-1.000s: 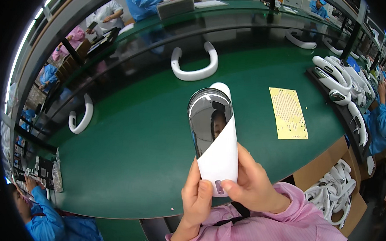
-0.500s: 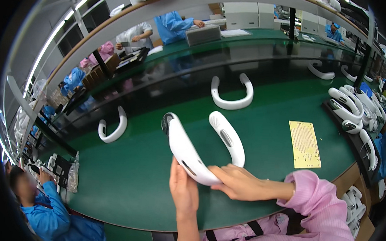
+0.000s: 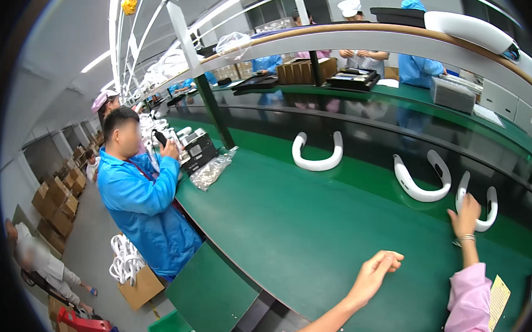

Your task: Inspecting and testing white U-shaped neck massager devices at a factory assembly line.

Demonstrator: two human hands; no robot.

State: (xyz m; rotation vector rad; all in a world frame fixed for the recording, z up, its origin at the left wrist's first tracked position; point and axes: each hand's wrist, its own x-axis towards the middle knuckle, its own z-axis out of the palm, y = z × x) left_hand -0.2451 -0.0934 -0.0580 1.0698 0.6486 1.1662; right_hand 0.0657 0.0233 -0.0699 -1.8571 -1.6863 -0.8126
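My right hand (image 3: 467, 215), in a pink sleeve, reaches out over the far right of the green table (image 3: 310, 246). Its fingers and thumb close around the left arm of a white U-shaped neck fan (image 3: 490, 217), hiding part of it. Just left of that hand lies another white neck fan (image 3: 421, 189), with dark oval slots in its arms. Nearer to me, my left hand (image 3: 377, 274) hovers over the table with its fingers curled together and nothing visible in them. A third neck fan (image 3: 317, 165) lies farther left.
A person in a blue jacket (image 3: 136, 183) stands at the left table edge by a clear plastic bag (image 3: 213, 169) and black boxes (image 3: 199, 152). A yellow paper (image 3: 499, 301) lies by my right sleeve. An overhead shelf (image 3: 345, 33) crosses the far side on a post (image 3: 213, 112).
The view has swung left. Earlier both hands held one neck fan in front of me; now they are apart, the right reaching to a fan at the far side and the left holding none.
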